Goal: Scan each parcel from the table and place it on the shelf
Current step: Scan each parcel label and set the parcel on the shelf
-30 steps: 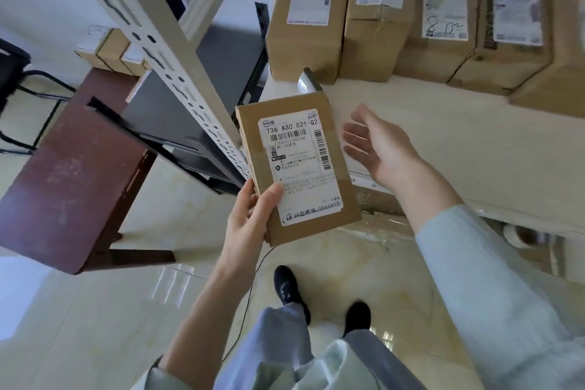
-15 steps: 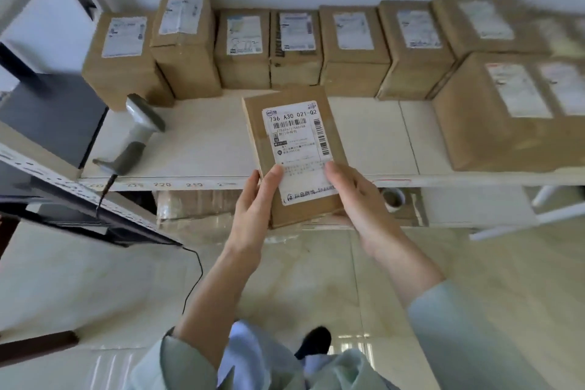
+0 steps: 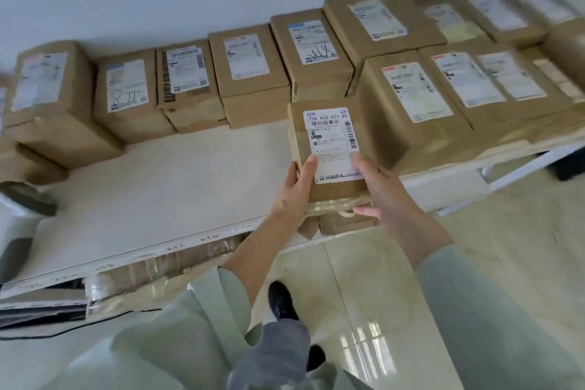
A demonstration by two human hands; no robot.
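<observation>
I hold a small brown cardboard parcel (image 3: 329, 142) with a white label reading 736 A30 021-02, label up, over the front part of the white shelf (image 3: 164, 187). My left hand (image 3: 292, 190) grips its near left edge, thumb on top. My right hand (image 3: 380, 190) grips the near right edge, thumb on the label and fingers under the taped end. The parcel sits close against a larger box (image 3: 414, 111) on its right; whether it rests on the shelf I cannot tell.
A row of several brown parcels (image 3: 247, 70) lines the back of the shelf against the wall, with more stacked at the right. Open shelf surface lies left of the held parcel. A dark grey object (image 3: 28, 199) sits at the shelf's left end. More wrapped boxes lie below the shelf.
The view has swung right along the shelf. Both hands have carried the parcel forward and right, up beside the larger box; the right hand went from open and apart to gripping it.
</observation>
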